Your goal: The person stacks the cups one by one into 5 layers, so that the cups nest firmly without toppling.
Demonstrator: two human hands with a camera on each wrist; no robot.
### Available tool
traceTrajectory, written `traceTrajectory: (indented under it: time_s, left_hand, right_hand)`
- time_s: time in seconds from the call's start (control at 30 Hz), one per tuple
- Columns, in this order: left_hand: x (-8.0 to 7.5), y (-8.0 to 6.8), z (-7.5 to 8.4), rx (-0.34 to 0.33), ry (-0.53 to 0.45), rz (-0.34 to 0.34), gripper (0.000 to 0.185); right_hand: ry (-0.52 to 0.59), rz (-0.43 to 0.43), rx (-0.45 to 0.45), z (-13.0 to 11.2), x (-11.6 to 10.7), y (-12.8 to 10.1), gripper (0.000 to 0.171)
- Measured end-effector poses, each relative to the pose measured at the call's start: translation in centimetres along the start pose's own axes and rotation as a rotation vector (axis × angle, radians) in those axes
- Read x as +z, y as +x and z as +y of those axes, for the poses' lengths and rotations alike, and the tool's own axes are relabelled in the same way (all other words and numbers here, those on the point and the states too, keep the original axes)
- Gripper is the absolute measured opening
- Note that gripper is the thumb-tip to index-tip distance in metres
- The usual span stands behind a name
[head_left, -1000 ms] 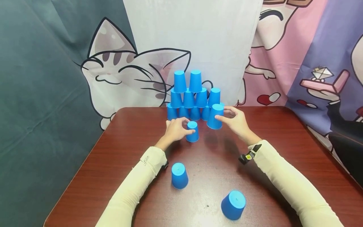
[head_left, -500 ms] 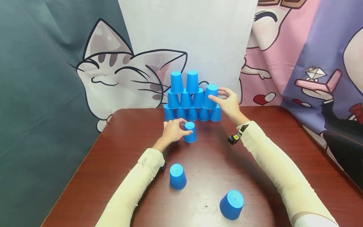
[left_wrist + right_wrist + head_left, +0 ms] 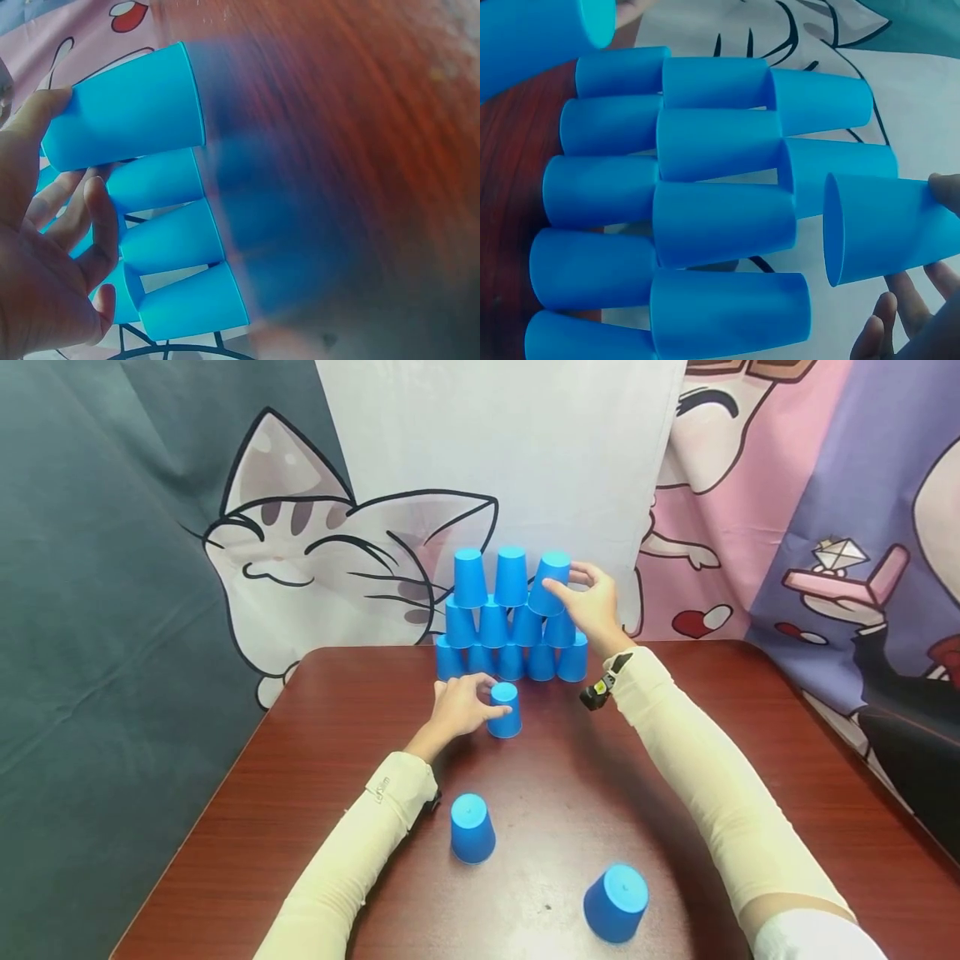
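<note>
In my right hand [image 3: 595,604] is an upside-down blue cup [image 3: 892,229], pinched between thumb and fingers at the right end of the stack's third row. In the right wrist view its rim is apart from the cups beneath. My left hand [image 3: 459,708] holds another upside-down blue cup [image 3: 505,710] on the table in front of the stack; its thumb [image 3: 52,101] lies on that cup's side. The stack of blue cups [image 3: 493,625] has a bottom row, a second row of several cups, and two standing cups in the third row.
Two more upside-down blue cups stand on the brown table [image 3: 337,727]: a left cup [image 3: 472,829] near my left forearm and a right cup [image 3: 616,903] toward the front. Behind the stack hangs a cartoon-printed cloth [image 3: 570,460].
My right hand has raised its cup from in front of the stack, past the second row, up to the third row's right end. The left hand and its cup have stayed in place.
</note>
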State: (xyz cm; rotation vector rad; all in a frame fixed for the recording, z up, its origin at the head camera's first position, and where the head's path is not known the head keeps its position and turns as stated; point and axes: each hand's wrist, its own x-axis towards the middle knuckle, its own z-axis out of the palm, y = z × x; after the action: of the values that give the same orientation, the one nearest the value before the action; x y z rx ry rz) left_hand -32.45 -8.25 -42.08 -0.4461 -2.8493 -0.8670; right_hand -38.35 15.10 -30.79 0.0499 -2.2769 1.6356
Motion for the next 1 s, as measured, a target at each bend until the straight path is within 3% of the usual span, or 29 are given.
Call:
traceTrajectory:
  time_s: [0.23,1.0]
  left_hand:
    - [-0.2,0.0,0.5,0.004,0.005,-0.005,0.055]
    - [-0.3,-0.3,0.1,-0.002,0.035,-0.013,0.057]
  right_hand:
    - [0.014,0.034,0.035,0.1,0.3,1.2,0.07]
    - [-0.049,-0.037,0.066,0.2,0.7,3.4,0.068]
